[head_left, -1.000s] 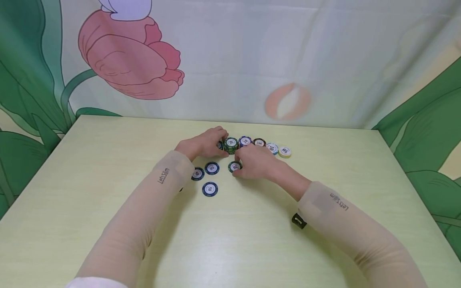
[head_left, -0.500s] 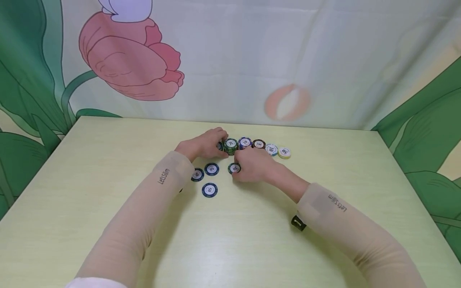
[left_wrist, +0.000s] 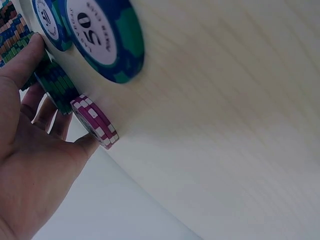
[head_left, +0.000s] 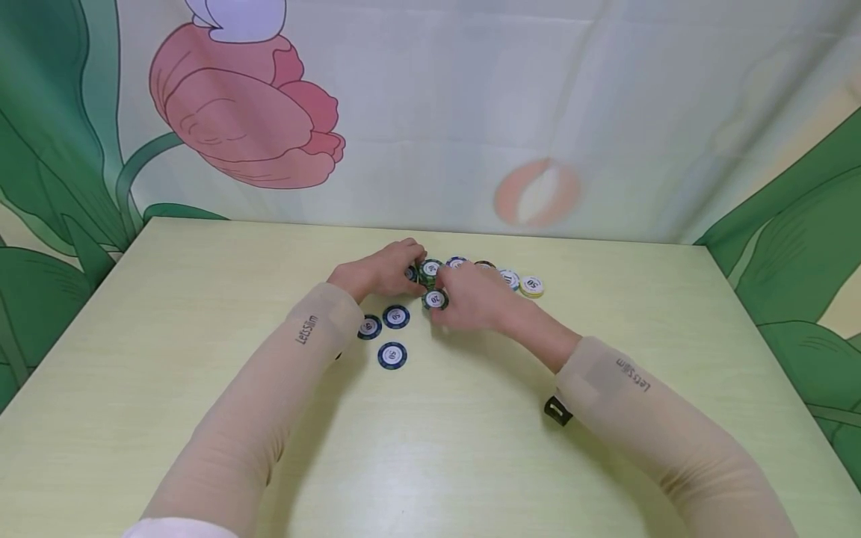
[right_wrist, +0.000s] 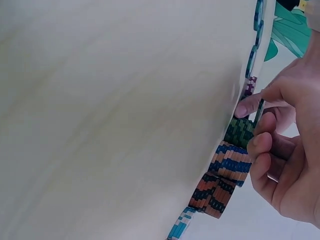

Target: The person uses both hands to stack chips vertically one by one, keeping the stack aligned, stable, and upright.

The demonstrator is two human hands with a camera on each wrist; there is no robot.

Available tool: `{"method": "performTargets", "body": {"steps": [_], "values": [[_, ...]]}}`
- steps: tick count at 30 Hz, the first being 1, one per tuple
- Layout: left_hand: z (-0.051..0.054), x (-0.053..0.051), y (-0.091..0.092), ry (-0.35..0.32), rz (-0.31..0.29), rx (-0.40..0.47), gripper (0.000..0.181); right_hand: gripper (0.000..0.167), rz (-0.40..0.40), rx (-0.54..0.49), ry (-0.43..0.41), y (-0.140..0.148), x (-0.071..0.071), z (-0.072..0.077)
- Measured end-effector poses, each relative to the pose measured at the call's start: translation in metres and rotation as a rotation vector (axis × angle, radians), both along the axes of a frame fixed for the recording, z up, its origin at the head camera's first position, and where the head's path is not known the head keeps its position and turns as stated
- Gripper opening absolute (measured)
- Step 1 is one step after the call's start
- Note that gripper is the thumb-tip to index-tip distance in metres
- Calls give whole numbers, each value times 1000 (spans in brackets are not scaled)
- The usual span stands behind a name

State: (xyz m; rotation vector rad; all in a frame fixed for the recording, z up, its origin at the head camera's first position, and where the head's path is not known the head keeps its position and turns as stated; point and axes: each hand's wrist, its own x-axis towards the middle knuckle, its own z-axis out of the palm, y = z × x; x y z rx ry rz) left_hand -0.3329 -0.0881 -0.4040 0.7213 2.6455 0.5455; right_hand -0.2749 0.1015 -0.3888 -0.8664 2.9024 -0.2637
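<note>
My right hand (head_left: pixel 479 297) pinches a green 20 poker chip (head_left: pixel 435 300) between thumb and fingers. In the right wrist view the chip appears edge-on above the green chip stack (right_wrist: pixel 240 132). My left hand (head_left: pixel 382 269) curls round the left end of the stacks, thumb in front and fingers behind. In the left wrist view its thumb touches the green stack, and a blue-green stack (left_wrist: pixel 56 87) lies within its grasp. A purple-and-white stack (left_wrist: pixel 95 121) stands beside the left hand, hidden by it in the head view.
Several loose blue 50 chips (head_left: pixel 392 356) lie nearer me on the pale table (head_left: pixel 430 448). Rightward along the row stand blue-and-orange (right_wrist: pixel 230 163), black-and-orange (right_wrist: pixel 212 195), light-blue (head_left: pixel 510 279) and yellow-edged (head_left: pixel 532 286) stacks. A printed curtain (head_left: pixel 417 112) hangs behind.
My right hand has taken up the green 20 chip from the table and moved it away from me, close to the green stack. The left hand stays in place.
</note>
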Motion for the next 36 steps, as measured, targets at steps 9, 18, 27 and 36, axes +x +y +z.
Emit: {"method": "performTargets", "body": {"steps": [9,18,27,36], "values": [[-1,0,-1,-3,1,21,43,33,-22,-33,46,-4,-7,5],[-3,0,-2,11,-15,32,40,33,-55,-22,75,-8,-12,4],[-3,0,-2,13,-20,43,41,28,-79,-7,79,-10,-15,2],[-4,-1,-3,21,-24,51,38,25,-68,-8,127,-11,-16,-1]]}}
